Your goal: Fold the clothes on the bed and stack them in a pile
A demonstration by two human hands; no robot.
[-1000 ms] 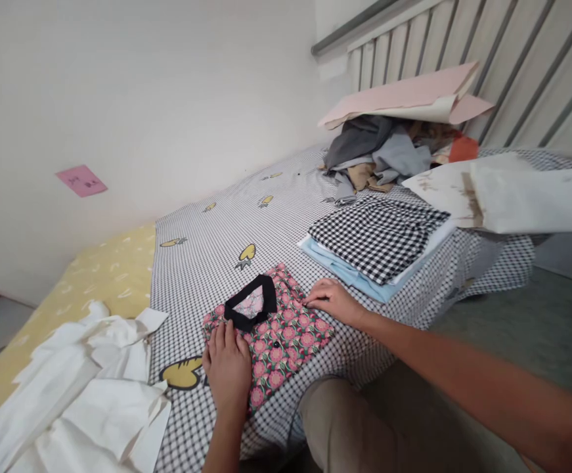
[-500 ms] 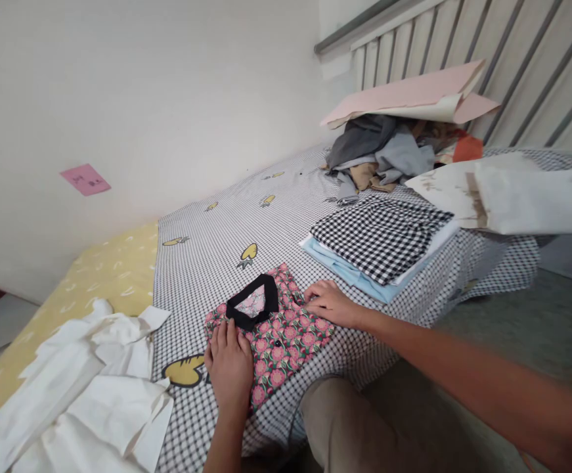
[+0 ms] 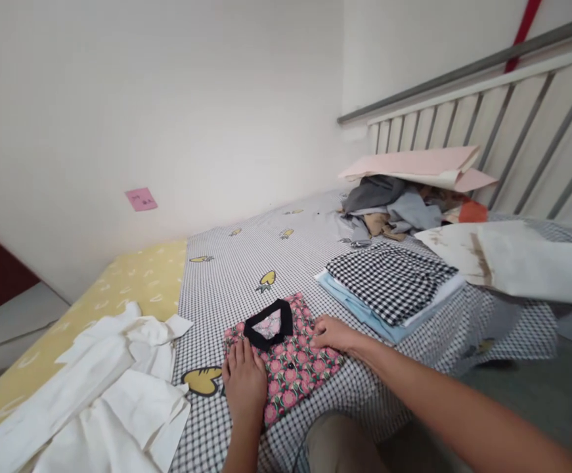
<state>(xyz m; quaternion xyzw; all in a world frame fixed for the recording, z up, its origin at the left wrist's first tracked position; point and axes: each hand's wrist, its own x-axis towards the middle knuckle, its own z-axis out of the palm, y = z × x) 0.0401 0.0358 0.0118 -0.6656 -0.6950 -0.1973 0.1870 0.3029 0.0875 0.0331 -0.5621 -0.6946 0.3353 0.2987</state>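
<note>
A folded shirt (image 3: 288, 378) with pink flowers, a black collar and a dark button lies near the bed's front edge. My left hand (image 3: 246, 381) rests flat on its left side, just below the collar, with fingers stretched out. On the shirt's right side sits my right hand (image 3: 335, 334), its fingers slightly bent and touching the cloth near the shoulder. The right thumb is mostly hidden. Right of the shirt is a folded stack, with a black-and-white checked garment (image 3: 389, 279) over white and light blue cloth (image 3: 354, 305).
Crumpled white cloth (image 3: 103, 394) lies at the left. Toward the slatted headboard (image 3: 443, 108) is a heap of grey and brown clothes (image 3: 384, 203) under a pink sheet (image 3: 418, 161). A stained white piece (image 3: 527, 259) lies at right. A pink note (image 3: 141, 199) is on the wall.
The camera has tilted up and turned a little, so everything sits lower and farther right in the picture. My right hand's fingers look more bent; the shirt stays in place.
</note>
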